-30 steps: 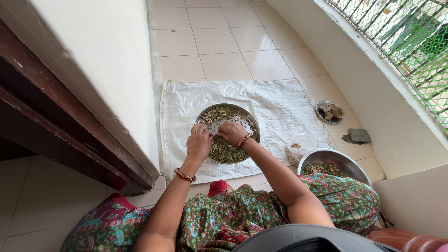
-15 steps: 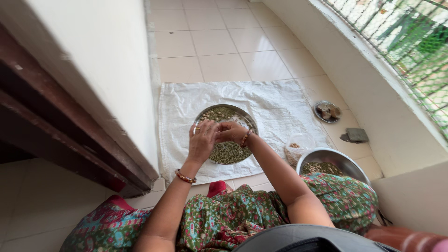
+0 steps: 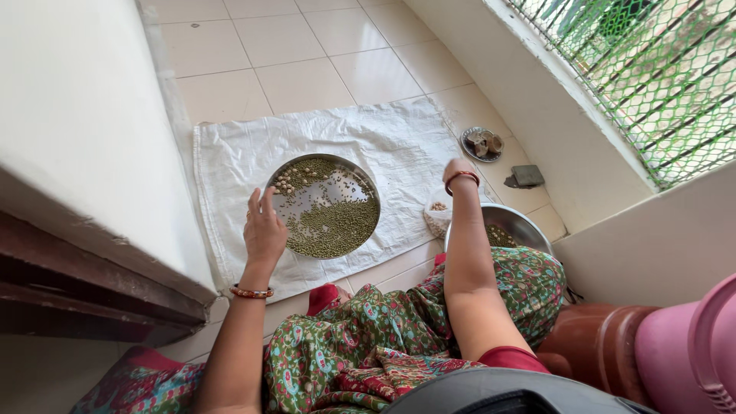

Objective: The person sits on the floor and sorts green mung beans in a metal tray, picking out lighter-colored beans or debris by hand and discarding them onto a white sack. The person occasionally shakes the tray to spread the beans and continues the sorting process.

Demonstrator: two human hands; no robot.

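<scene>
The left hand (image 3: 264, 228) rests at the near-left rim of a round steel tray (image 3: 325, 205), its grip wide, fingers spread and pointing away from the person, holding nothing; whether the palm presses the rim or only lies beside it I cannot tell. A beaded bangle (image 3: 251, 292) circles that wrist, just behind the hand. To the right of this hand the tray lies flat on a white woven sheet (image 3: 383, 142) spread over the tiled floor (image 3: 307, 54). Small green beans (image 3: 337, 228) fill the tray's near and right part, and a small heap of paler beans (image 3: 285, 182) sits at its far-left edge, just ahead of the fingertips.

Further right, the right hand (image 3: 455, 168) is lifted beyond the tray, past its right edge, and is seen from behind the wrist, so its grip cannot be made out. A red bangle (image 3: 461, 179) sits on that wrist. Just below and left of this hand a small bag of pale bits (image 3: 437, 217) lies on the sheet. Under the right forearm stands a steel bowl (image 3: 515, 220) with green beans inside. Beyond and to the right of the hand, a small steel dish (image 3: 481, 143) sits by the wall, with a dark flat block (image 3: 525, 176) near it.
</scene>
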